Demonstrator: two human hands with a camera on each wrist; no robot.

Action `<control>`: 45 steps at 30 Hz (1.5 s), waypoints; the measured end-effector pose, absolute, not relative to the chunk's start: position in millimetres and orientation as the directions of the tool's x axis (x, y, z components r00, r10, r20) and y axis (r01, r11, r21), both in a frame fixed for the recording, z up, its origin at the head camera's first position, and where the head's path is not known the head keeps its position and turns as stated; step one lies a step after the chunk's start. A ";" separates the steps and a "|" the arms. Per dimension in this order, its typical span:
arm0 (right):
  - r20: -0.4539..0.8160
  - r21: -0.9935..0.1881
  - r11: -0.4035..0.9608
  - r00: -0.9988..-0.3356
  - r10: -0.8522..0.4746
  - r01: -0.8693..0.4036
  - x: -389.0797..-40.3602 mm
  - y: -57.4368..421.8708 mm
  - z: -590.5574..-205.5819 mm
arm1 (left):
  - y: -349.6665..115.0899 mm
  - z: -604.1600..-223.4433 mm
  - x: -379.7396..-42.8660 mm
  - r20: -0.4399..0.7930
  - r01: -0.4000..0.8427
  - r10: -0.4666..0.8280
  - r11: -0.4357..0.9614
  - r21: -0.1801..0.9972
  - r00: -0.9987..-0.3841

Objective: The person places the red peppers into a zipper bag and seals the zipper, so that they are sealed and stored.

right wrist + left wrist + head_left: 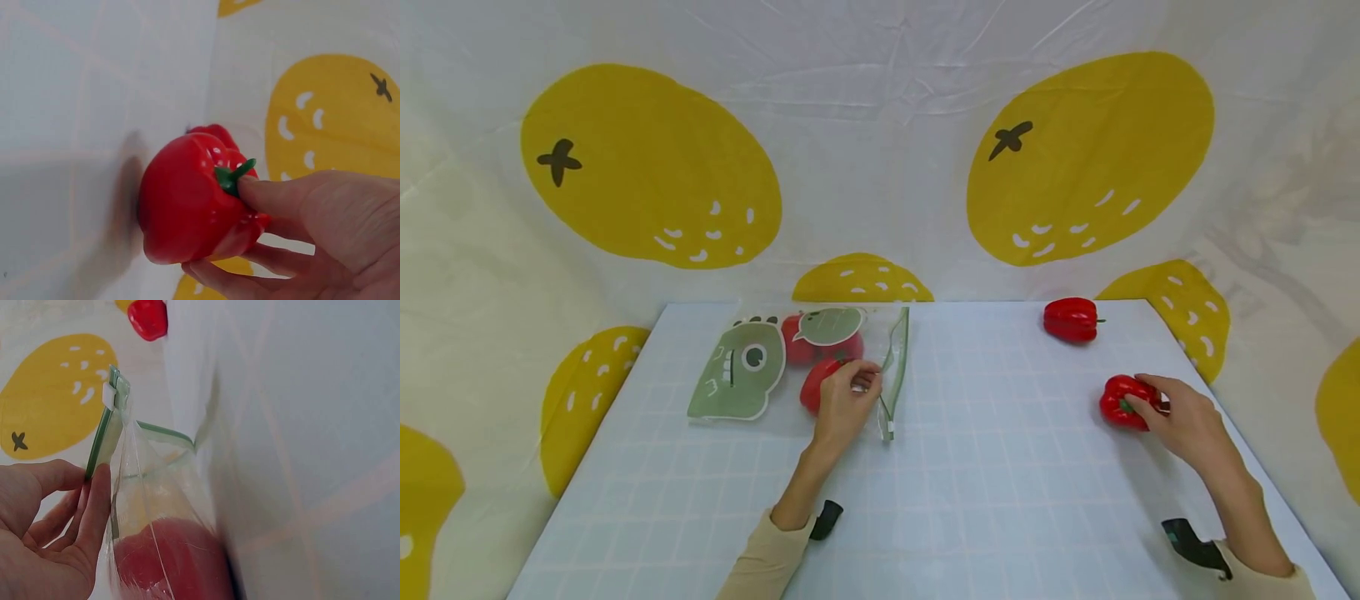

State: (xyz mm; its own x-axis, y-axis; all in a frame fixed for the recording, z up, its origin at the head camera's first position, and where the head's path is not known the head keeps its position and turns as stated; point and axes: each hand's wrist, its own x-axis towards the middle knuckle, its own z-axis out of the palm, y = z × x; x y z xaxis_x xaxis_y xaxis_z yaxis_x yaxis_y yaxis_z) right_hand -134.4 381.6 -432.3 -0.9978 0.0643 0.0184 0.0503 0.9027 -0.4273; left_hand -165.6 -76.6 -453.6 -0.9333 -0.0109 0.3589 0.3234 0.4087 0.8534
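A clear zip bag (891, 375) with a green dinosaur print lies toward the left of the table, its mouth facing right. Red bell peppers (817, 392) show through its plastic. My left hand (844, 404) pinches the green zipper strip (100, 440) at the mouth between thumb and fingers; a white slider (109, 396) sits near the strip's end. At the table's right side my right hand (1183, 417) grips a red bell pepper (187, 200) with a green stem, thumb beside the stem. Whether this pepper touches the table I cannot tell.
Another red bell pepper (1071, 320) lies on its side near the table's back edge, to the right. The white gridded table (985, 483) meets a pale curtain (872, 167) with yellow fruit prints behind it.
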 end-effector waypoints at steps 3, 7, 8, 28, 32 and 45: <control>0.039 -0.464 0.885 -0.997 0.071 0.045 -136.3 380.9 -435.5 | -77.1 -453.9 -164.9 0.357 0.322 -0.012 0.408 0.855 -0.934; 0.079 -0.519 0.854 -0.995 0.069 0.018 -140.1 378.0 -440.3 | -77.3 -454.1 -163.8 0.359 0.324 -0.012 0.402 0.856 -0.933; 0.091 -0.528 0.849 -0.994 0.064 0.006 -141.2 376.9 -441.4 | -77.3 -454.3 -163.6 0.359 0.324 -0.013 0.403 0.856 -0.933; 0.054 -0.687 0.726 -0.995 0.078 0.020 -154.8 360.0 -448.8 | -76.9 -454.1 -162.4 0.393 0.347 -0.030 0.410 0.844 -0.919; 0.048 -0.714 0.700 -0.996 0.074 0.018 -161.4 350.3 -448.7 | -76.9 -454.6 -162.8 0.391 0.344 -0.029 0.420 0.840 -0.920; 0.084 -0.770 0.637 -0.995 0.060 -0.027 -181.1 309.6 -445.2 | -76.2 -453.8 -165.5 0.405 0.361 -0.019 0.417 0.834 -0.914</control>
State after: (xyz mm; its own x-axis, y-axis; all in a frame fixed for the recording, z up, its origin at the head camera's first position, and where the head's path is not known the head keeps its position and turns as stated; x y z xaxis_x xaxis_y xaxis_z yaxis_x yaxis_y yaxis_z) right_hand -181.1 309.6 -445.2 -0.9947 0.0596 0.0839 -0.0268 0.6372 -0.7703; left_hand -165.5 -76.2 -453.8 -0.9143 -0.0187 0.4046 0.3606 0.4174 0.8341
